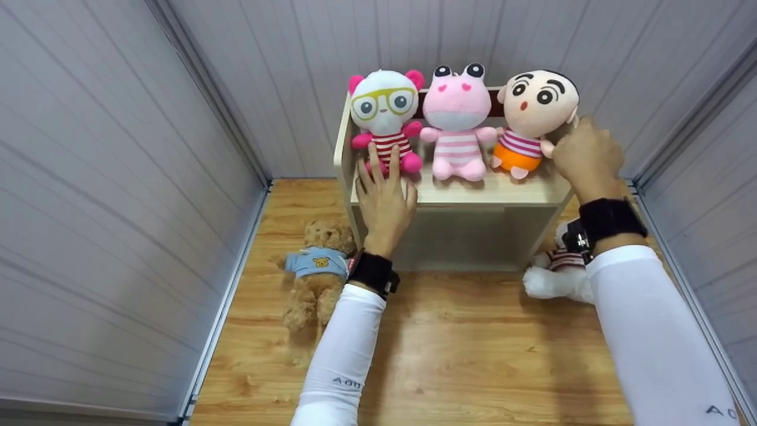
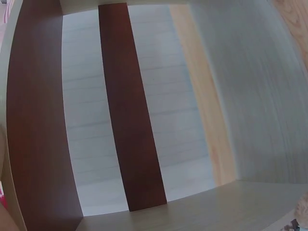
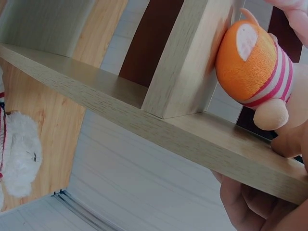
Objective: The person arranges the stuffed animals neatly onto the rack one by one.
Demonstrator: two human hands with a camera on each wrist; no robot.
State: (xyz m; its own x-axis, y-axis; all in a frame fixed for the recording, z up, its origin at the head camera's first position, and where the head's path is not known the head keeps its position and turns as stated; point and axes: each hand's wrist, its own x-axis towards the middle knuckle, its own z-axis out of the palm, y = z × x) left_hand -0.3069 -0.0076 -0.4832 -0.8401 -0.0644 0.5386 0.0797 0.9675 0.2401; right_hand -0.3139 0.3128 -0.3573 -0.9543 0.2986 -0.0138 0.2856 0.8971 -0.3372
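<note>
A small light-wood shelf unit (image 1: 497, 195) stands against the back wall with three plush toys in a row on its upper board. My left hand (image 1: 385, 201) lies over the board's front left, fingers straight and spread across the legs of a pink-eared panda plush (image 1: 383, 106) with yellow glasses. A pink frog plush (image 1: 458, 112) sits in the middle. At the right leans a boy doll (image 1: 538, 106) in orange shorts. Beside it my right hand (image 1: 588, 157) grips the unit's side panel (image 3: 231, 154), thumb inside near the doll and fingers curled outside.
A brown teddy bear (image 1: 321, 263) in a blue shirt lies on the wood floor (image 1: 449, 355) left of the unit. A white plush (image 1: 556, 281) is at the right, partly behind my wrist. Grey panel walls (image 1: 118, 177) close in the sides and back.
</note>
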